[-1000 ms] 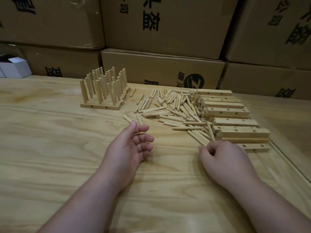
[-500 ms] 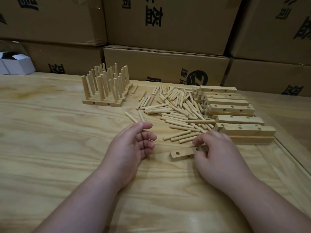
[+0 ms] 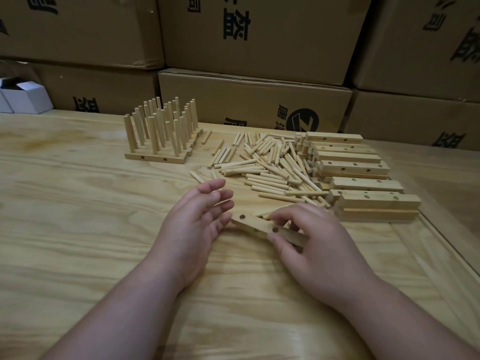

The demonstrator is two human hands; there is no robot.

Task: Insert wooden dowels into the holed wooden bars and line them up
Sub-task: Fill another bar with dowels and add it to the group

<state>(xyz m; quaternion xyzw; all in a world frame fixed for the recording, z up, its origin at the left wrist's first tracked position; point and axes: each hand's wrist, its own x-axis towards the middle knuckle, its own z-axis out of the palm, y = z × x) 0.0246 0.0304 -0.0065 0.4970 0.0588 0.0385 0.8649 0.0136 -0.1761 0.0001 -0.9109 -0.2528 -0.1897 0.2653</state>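
Observation:
A holed wooden bar [image 3: 255, 226] lies slanted on the table between my hands. My right hand [image 3: 309, 242] grips its right part with thumb and fingers. My left hand [image 3: 197, 219] is spread, its fingertips touching the bar's left end. Behind them spreads a heap of loose wooden dowels [image 3: 270, 165]. Empty holed bars [image 3: 363, 188] are stacked at the right. At the back left stand several finished bars with upright dowels [image 3: 161, 136], lined up side by side.
Cardboard boxes [image 3: 254, 105] form a wall along the table's far edge. A small white box [image 3: 28, 98] sits at the far left. The wooden table [image 3: 78, 229] has a raised edge strip at the right [image 3: 446, 242].
My right hand pulled one holed bar out of the stack and dragged it left to the middle. My left hand moved in to meet its left end.

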